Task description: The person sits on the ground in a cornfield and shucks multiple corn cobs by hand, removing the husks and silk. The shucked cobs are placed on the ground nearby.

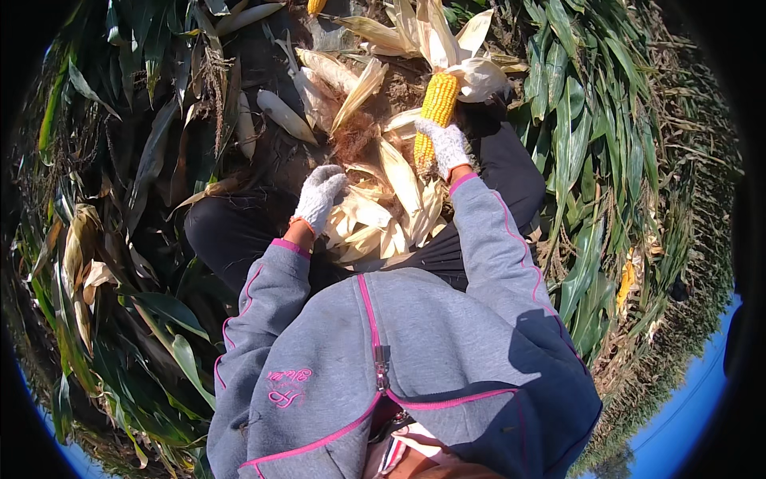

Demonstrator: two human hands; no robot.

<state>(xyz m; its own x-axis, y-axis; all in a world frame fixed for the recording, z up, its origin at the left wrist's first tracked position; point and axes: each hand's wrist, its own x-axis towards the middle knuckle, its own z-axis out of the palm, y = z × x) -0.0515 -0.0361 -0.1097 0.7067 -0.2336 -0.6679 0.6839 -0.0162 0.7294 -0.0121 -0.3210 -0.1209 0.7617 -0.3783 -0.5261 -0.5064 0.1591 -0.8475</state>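
Note:
My right hand [444, 142], in a white knit glove, grips a yellow ear of corn [440, 99] with its kernels bare. Pale husks [440, 36] are spread out at the ear's upper end. My left hand [322, 194], gloved alike, is held with its fingers curled at the left of a heap of dry husks [365, 221] between my legs; whether it holds anything cannot be told. Brown corn silk [356, 138] lies above the heap, beside ears in pale husk [314, 96].
Cut green corn stalks and leaves [574, 120] lie on the right, and more leaves [167, 311] on the left. A pale husked-over ear [286, 117] rests on brown soil. Part of another yellow ear [316, 6] shows at the top edge. My bent knees [230, 230] flank the husk heap.

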